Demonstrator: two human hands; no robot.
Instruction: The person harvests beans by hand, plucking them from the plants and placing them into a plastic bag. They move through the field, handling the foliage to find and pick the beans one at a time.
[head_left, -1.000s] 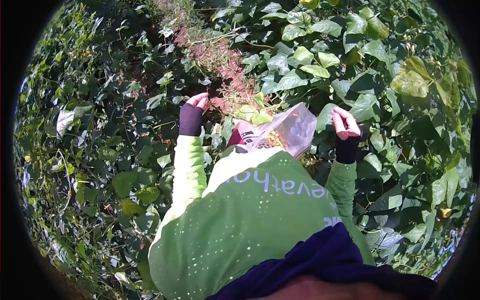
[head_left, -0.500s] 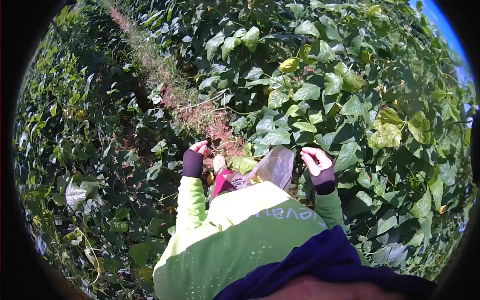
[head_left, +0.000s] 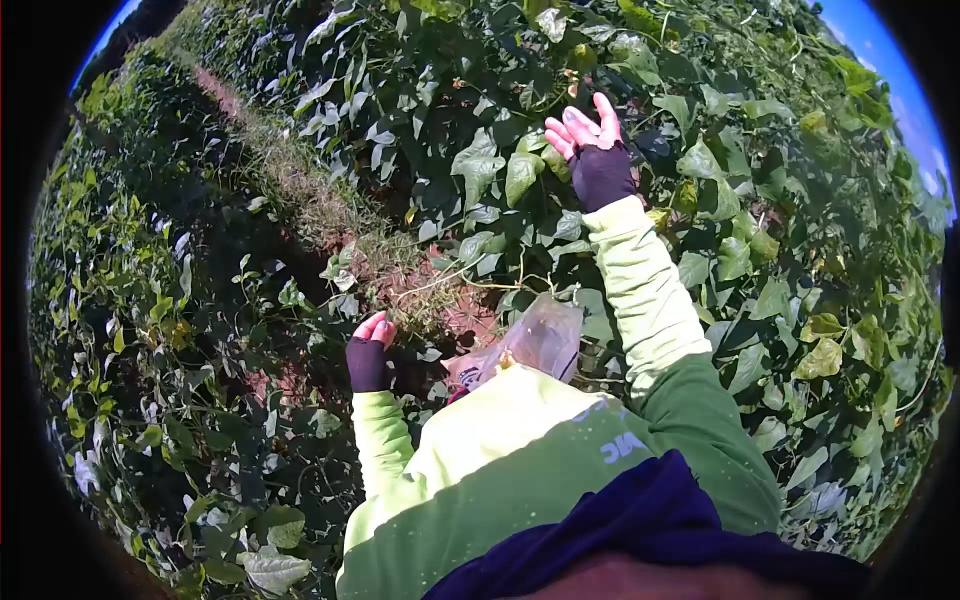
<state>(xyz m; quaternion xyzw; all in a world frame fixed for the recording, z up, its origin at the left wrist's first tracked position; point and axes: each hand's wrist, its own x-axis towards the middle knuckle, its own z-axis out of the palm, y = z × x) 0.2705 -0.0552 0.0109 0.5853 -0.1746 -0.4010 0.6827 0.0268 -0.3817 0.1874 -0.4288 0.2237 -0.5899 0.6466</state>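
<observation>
My right hand (head_left: 588,135), in a dark fingerless glove, reaches out over the leafy vines at the upper middle. Its fingers are apart and nothing shows in them. Near its fingertips are green leaves and a small pale yellowish bit (head_left: 572,82). My left hand (head_left: 372,345), gloved the same way, hangs lower left beside the vines with its fingers curled together. Whatever may be inside those fingers is hidden. A translucent plastic bag (head_left: 548,338) hangs at my waist, its mouth partly spread; its contents are mostly hidden by my bright green top (head_left: 500,420).
Dense vines with broad green leaves (head_left: 480,170) spread on both sides, some leaves yellowing (head_left: 822,358). A narrow strip of reddish soil and dry grass (head_left: 300,190) runs between the rows toward the upper left. A thin pale stem (head_left: 440,283) crosses the soil in front of the bag.
My right hand has moved from beside the bag up and forward over the vines, its fingers opening. My left hand has dropped slightly lower and left. The view has shifted, showing more sky.
</observation>
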